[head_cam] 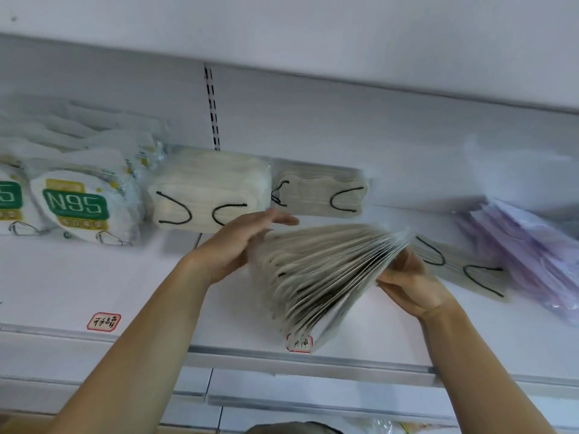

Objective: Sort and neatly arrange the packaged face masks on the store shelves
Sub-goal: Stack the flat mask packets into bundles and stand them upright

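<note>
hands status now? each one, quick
Left hand: open, straight fingers against the fanned stack of beige mask packs.
Right hand: holding that stack's edge.

Both hands on a fanned stack of beige masks (326, 270) over the shelf (94, 277). Right hand (410, 280) grips one end, left hand (241, 242) rests flat on the other.

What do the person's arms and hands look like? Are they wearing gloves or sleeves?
No gloves and no sleeves show. Both forearms are bare all the way to the bottom of the picture. The left hand and the right hand are bare too, with no rings, watch or bracelet that can be seen. There are no marks or cables on them.
</note>
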`<state>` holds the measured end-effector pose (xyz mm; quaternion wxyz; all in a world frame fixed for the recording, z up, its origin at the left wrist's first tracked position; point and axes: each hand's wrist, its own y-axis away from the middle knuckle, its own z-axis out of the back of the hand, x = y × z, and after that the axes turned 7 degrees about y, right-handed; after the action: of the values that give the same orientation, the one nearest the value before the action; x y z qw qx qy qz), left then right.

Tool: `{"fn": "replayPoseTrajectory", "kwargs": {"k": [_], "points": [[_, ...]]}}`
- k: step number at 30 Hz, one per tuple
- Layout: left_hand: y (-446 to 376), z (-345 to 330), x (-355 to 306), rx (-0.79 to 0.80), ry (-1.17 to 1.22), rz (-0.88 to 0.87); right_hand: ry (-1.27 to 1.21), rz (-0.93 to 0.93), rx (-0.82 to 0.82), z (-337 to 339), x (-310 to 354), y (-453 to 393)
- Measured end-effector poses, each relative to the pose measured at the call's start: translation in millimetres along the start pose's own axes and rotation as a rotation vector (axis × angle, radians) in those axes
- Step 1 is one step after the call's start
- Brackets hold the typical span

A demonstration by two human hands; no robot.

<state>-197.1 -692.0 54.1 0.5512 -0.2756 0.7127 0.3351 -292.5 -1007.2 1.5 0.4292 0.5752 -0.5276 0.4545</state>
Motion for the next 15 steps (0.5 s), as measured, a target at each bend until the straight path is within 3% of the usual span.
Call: {"fn": "replayPoseTrajectory", "kwargs": {"k": [3,6,8,12,15], "points": [[11,5,20,0.094,0.11,-0.138,-0.055,0.066,-0.055,-5,2,-1],[19,-10,38,0.111,-0.086,-0.265,-0.099,0.117,-0.189,-3,-1,-3],[14,-27,47,0.045,-0.168,-0.348,-0.082,0.139,-0.233,-4,-2,-7],[-3,-43,47,-0.207,-0.082,-0.492,-0.04,0.172,-0.292,0,2,-12],[-1,-41,46,-0.166,-0.122,-0.51,0.017,0.186,-0.294,4,9,-5]]}}
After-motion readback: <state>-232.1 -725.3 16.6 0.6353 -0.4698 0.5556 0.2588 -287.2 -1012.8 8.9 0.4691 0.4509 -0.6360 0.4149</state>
